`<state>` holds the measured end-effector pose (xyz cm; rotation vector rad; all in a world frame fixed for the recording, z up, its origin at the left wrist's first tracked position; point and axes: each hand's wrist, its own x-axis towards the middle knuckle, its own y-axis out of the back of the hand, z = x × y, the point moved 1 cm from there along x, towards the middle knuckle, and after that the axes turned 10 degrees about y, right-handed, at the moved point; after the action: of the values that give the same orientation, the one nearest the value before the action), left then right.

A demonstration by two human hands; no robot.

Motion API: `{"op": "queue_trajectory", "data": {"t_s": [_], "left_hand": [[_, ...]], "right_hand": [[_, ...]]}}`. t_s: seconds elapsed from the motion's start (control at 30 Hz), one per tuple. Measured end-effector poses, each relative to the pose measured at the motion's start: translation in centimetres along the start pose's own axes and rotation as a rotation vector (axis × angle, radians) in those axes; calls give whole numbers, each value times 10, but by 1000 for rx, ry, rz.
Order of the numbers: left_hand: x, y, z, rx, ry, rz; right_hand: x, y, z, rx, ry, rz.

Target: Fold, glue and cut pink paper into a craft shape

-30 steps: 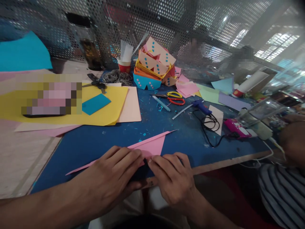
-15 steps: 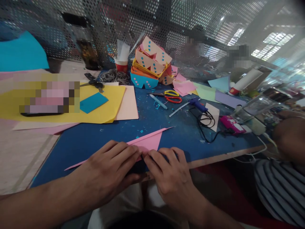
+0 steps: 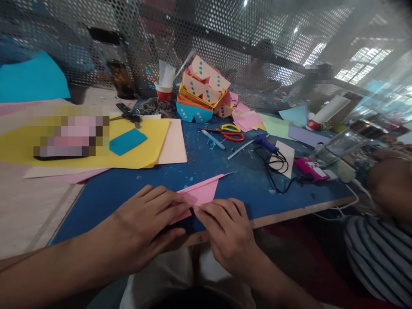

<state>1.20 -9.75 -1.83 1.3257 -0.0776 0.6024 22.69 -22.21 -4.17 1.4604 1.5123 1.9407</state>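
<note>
A folded sheet of pink paper (image 3: 202, 192), with a narrow fold along its far edge and a pointed right end, lies on the blue tabletop. My left hand (image 3: 144, 223) rests on its left part, fingers together and pressing down, thumb near the table's front edge. Close by on the right, my right hand (image 3: 227, 231) presses the near edge of the same paper with curled fingers. Part of the paper is hidden under both hands. A small dark gap shows between the fingertips.
Scissors (image 3: 233, 136), a blue pen (image 3: 213, 140) and a glue gun (image 3: 265, 143) with a looped black cord lie beyond. Decorated paper shapes (image 3: 195, 112) are stacked at the back. Yellow paper (image 3: 151, 143) lies left, near keys (image 3: 130, 112). Another person's striped sleeve (image 3: 370, 249) is at right.
My left hand has shifted slightly, and its thumb sits a little lower. The paper's left tip, seen before beyond the left wrist, is now hidden. The view has tilted slightly.
</note>
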Motion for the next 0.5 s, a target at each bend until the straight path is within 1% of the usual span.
{"op": "queue_trajectory", "data": {"t_s": [0.13,0.23,0.3,0.4,0.5], "left_hand": [[-3,-2,-4,-4,7,-14],[-5,-5,-5,58,-39,23],[-5,-7,-5,67,-52,38],[-5,-7,-4,44,-31,36],[-4,-7,-3,53,-18,34]], "right_hand": [[2,2,-2,4,-49,-17],[4,2,-3,-32,-61,-28],[4,1,-2,-22,-50,-9],[1,-2,0,23,-17,52],[-2,-2,0,-12,11,74]]}}
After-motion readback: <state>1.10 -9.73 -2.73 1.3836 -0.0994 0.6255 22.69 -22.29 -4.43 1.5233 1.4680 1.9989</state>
